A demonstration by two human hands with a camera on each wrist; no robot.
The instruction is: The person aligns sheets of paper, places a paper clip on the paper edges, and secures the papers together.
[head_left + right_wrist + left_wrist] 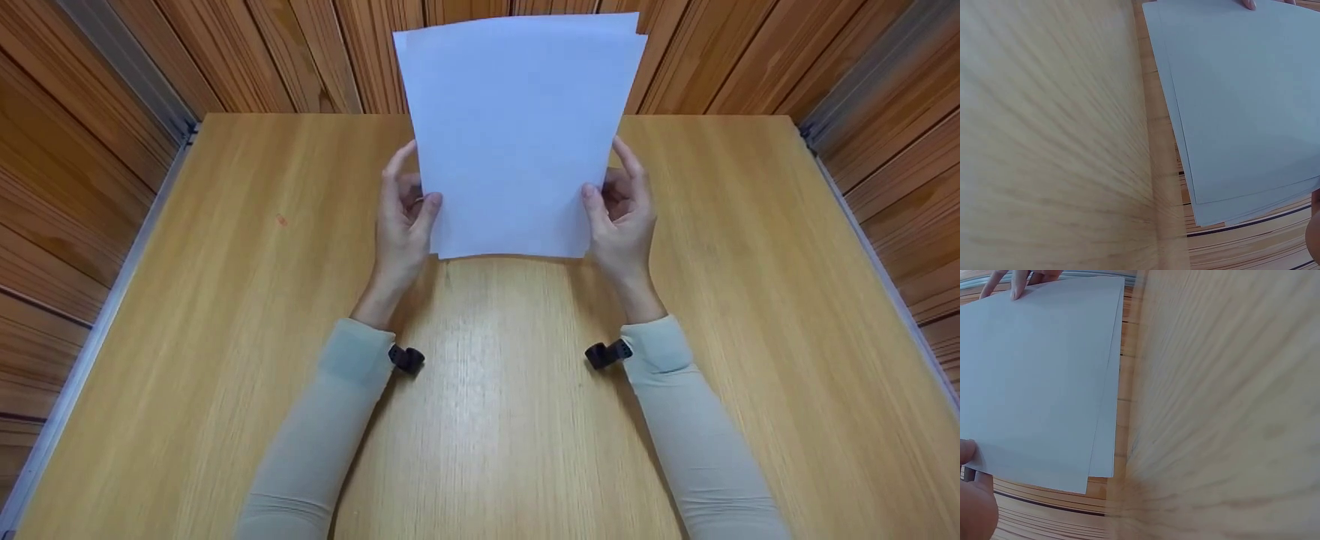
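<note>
Several white paper sheets (521, 142) are held up over the far part of the table, tilted toward the head camera. Their edges do not line up: one corner sticks out at the top right, and both wrist views show offset lower edges. My left hand (403, 214) grips the left side, thumb on the front face and fingers behind. On the right side my right hand (624, 206) grips the sheets the same way. The left wrist view shows the left thumb (967, 451) on the paper. Fingertips behind the paper are partly hidden.
Under the hands lies a wooden table (480, 420), with a small reddish mark (281, 220) on its left part. Wood-plank walls (75, 150) stand at the back and both sides. A black wrist camera (407, 360) is strapped on each sleeve.
</note>
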